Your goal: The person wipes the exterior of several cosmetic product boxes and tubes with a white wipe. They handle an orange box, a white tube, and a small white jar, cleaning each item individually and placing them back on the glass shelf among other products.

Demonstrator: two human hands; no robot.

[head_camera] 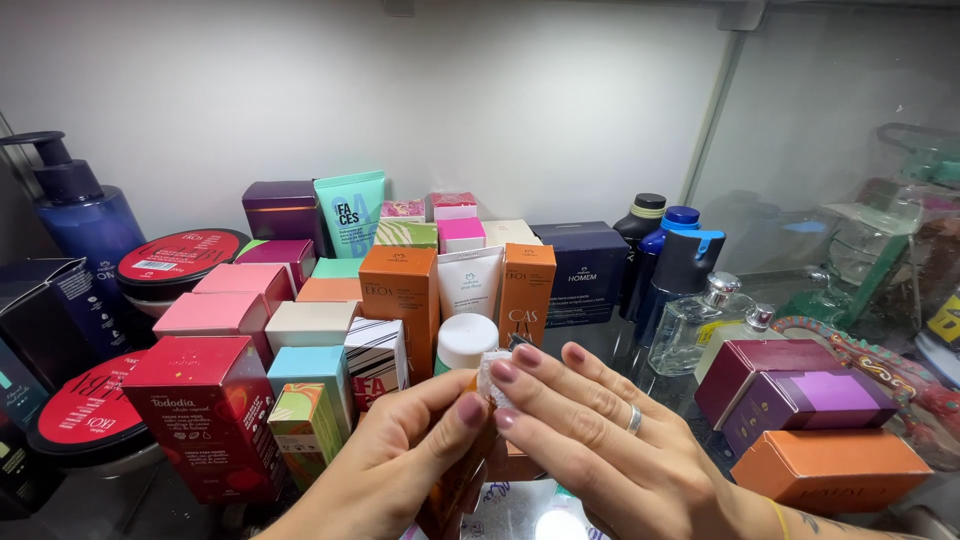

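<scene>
Behind both hands stands a crowded glass shelf point(620, 350) of matte cardboard cartons, the tall orange carton point(398, 295) just beyond the fingertips. The right hand point(610, 440), fingers flat and together, presses a small white textured pad point(490, 375), perhaps cloth. The left hand point(400, 455) is wrapped around a slim orange box point(455, 490). A white round cap point(467, 340) rises just behind the thumbs.

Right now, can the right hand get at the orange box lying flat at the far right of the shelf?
Probably yes. The right hand presses a small white pad on the item in the left hand, and nothing stands between it and the orange box.
</scene>
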